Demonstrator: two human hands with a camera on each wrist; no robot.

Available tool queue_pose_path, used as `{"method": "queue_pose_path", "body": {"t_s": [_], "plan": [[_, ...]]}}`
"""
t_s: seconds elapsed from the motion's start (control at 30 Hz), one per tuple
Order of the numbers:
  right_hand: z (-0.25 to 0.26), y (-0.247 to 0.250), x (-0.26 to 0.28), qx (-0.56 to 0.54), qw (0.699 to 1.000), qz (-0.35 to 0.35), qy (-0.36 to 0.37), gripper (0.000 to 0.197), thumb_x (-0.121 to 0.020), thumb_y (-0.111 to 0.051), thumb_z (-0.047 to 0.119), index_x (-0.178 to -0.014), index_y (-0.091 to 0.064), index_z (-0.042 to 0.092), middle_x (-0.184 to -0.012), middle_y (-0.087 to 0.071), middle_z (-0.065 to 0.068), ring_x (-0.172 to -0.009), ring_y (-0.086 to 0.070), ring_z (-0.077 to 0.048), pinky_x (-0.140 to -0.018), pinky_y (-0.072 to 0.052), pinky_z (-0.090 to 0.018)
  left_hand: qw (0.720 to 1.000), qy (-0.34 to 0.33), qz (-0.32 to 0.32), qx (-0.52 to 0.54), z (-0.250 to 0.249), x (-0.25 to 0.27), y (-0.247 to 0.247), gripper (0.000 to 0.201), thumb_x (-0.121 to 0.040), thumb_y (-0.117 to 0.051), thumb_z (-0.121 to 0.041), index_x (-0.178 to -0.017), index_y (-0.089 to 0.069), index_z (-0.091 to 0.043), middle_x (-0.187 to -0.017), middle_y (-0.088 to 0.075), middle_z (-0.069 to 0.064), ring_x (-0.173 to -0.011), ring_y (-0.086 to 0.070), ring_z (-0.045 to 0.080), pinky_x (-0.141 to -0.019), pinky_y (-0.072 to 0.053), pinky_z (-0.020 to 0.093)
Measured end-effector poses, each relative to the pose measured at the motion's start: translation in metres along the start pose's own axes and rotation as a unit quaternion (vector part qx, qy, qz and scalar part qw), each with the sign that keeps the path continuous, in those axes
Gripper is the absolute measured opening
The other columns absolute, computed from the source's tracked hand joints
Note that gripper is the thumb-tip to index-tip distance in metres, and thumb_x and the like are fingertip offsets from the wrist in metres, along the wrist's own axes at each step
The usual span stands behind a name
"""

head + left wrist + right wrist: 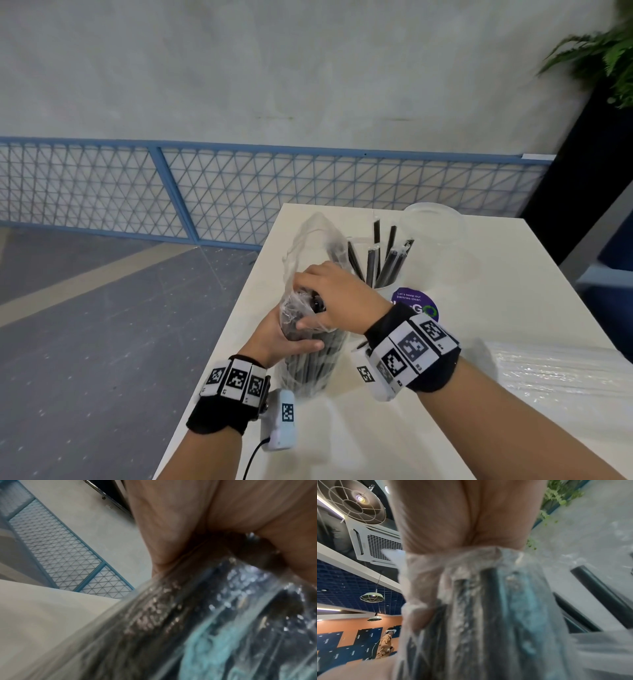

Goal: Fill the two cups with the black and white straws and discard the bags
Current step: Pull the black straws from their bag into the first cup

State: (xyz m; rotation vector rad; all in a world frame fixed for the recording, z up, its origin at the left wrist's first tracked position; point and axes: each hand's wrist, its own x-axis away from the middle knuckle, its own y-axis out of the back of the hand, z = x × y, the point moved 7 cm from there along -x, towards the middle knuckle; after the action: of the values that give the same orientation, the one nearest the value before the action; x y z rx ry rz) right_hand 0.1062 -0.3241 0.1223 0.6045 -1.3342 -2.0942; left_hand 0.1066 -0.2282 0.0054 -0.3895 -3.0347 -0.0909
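Note:
A clear plastic bag of black straws [313,363] stands upright on the white table [394,428]. My left hand [284,337] wraps round the bag from the left, seen close in the left wrist view as palm [180,520] against bag [205,615]. My right hand [334,294] reaches into the bag's open top and grips the straw ends; the wrist view shows its palm [462,517] above the bag [479,608]. Behind stands a cup [385,286] holding several black straws [380,257]. An empty clear cup [435,222] stands further back.
A bag of white straws [555,373] lies at the table's right edge. A purple round sticker [416,303] sits by the cup. The table's left edge drops to grey floor, with a blue mesh fence [239,192] behind. A plant [603,54] stands far right.

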Motion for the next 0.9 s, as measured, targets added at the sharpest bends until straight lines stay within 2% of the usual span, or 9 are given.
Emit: {"method": "queue_pose_path", "body": {"t_s": [0.07,0.2,0.33,0.43,0.57,0.63,0.73,0.83,0.9], "plan": [[0.000,-0.003,-0.001,-0.012,1.000,-0.009,-0.004,0.046,-0.079,-0.069,0.029,-0.120,-0.053,0.017,-0.113,-0.056,-0.007,-0.106,-0.044,-0.023,-0.090,-0.037,-0.035,1.000,-0.009,-0.017,0.006,-0.003,-0.001,0.001,0.065,-0.057,-0.078,0.008,-0.115,-0.050,0.001,-0.099,-0.067,0.014,-0.091,-0.069,0.017,-0.078,-0.055,0.028],[-0.008,-0.003,-0.003,-0.060,0.996,-0.065,-0.010,0.032,-0.079,-0.069,0.017,-0.111,-0.062,0.019,-0.105,-0.063,-0.007,-0.099,-0.052,-0.025,-0.092,-0.040,-0.040,0.999,-0.022,-0.045,0.008,-0.011,0.002,0.002,0.080,-0.049,-0.089,-0.028,-0.117,-0.055,-0.004,-0.111,-0.067,0.017,-0.107,-0.064,0.028,-0.094,-0.049,0.039],[-0.015,0.006,0.000,-0.124,0.985,-0.118,-0.027,0.023,-0.075,-0.073,0.014,-0.097,-0.070,0.016,-0.096,-0.070,-0.006,-0.090,-0.061,-0.023,-0.085,-0.045,-0.033,0.999,-0.021,-0.047,-0.007,-0.009,0.001,0.003,0.062,-0.062,-0.082,-0.004,-0.117,-0.054,0.001,-0.105,-0.069,0.010,-0.097,-0.067,0.013,-0.083,-0.052,0.021],[-0.020,0.024,0.006,-0.183,0.967,-0.170,-0.049,0.011,-0.075,-0.074,0.013,-0.086,-0.072,0.015,-0.092,-0.073,-0.001,-0.087,-0.064,-0.018,-0.083,-0.042,-0.018,0.998,-0.020,-0.059,-0.013,-0.009,0.000,0.003,0.049,-0.068,-0.073,0.010,-0.109,-0.057,-0.011,-0.102,-0.068,0.002,-0.090,-0.067,0.001,-0.080,-0.051,0.015],[-0.018,0.043,0.009,-0.203,0.959,-0.190,-0.054,0.009,-0.075,-0.074,0.013,-0.084,-0.073,0.015,-0.089,-0.073,-0.001,-0.086,-0.064,-0.019,-0.084,-0.044,-0.023,0.997,-0.021,-0.075,-0.026,-0.006,-0.002,0.003,0.046,-0.070,-0.073,0.006,-0.103,-0.058,-0.021,-0.102,-0.068,-0.002,-0.095,-0.067,0.004,-0.087,-0.051,0.020],[-0.018,0.052,0.011,-0.210,0.953,-0.215,-0.048,0.010,-0.075,-0.074,0.013,-0.084,-0.073,0.016,-0.087,-0.073,-0.001,-0.078,-0.061,-0.013,-0.075,-0.045,-0.018,0.996,-0.026,-0.082,-0.025,-0.005,-0.002,0.004,0.045,-0.071,-0.074,0.002,-0.107,-0.058,-0.019,-0.106,-0.069,0.002,-0.101,-0.065,0.012,-0.092,-0.050,0.029],[-0.021,0.058,0.017,-0.217,0.934,-0.282,-0.031,0.014,-0.076,-0.074,0.013,-0.089,-0.072,0.016,-0.090,-0.069,0.001,-0.082,-0.058,-0.007,-0.071,-0.042,-0.009,0.996,-0.031,-0.087,-0.021,-0.004,-0.002,0.003,0.041,-0.073,-0.072,0.003,-0.103,-0.059,-0.022,-0.096,-0.073,-0.005,-0.095,-0.067,0.009,-0.087,-0.051,0.026],[-0.027,0.047,0.024,-0.244,0.906,-0.343,-0.049,0.033,-0.076,-0.074,0.017,-0.107,-0.063,0.017,-0.105,-0.058,0.001,-0.095,-0.056,-0.006,-0.085,-0.047,-0.017,0.996,-0.035,-0.087,-0.007,-0.006,-0.002,0.002,0.044,-0.074,-0.068,0.008,-0.101,-0.058,-0.025,-0.088,-0.073,-0.018,-0.091,-0.067,0.000,-0.079,-0.051,0.015],[-0.030,0.034,0.026,-0.244,0.901,-0.348,-0.085,0.049,-0.073,-0.077,0.023,-0.117,-0.055,0.016,-0.112,-0.055,0.001,-0.102,-0.053,-0.006,-0.091,-0.043,-0.016,0.995,-0.033,-0.089,-0.007,-0.006,-0.001,0.001,0.042,-0.074,-0.069,0.006,-0.102,-0.059,-0.024,-0.089,-0.074,-0.016,-0.092,-0.068,0.002,-0.081,-0.053,0.017]]}}
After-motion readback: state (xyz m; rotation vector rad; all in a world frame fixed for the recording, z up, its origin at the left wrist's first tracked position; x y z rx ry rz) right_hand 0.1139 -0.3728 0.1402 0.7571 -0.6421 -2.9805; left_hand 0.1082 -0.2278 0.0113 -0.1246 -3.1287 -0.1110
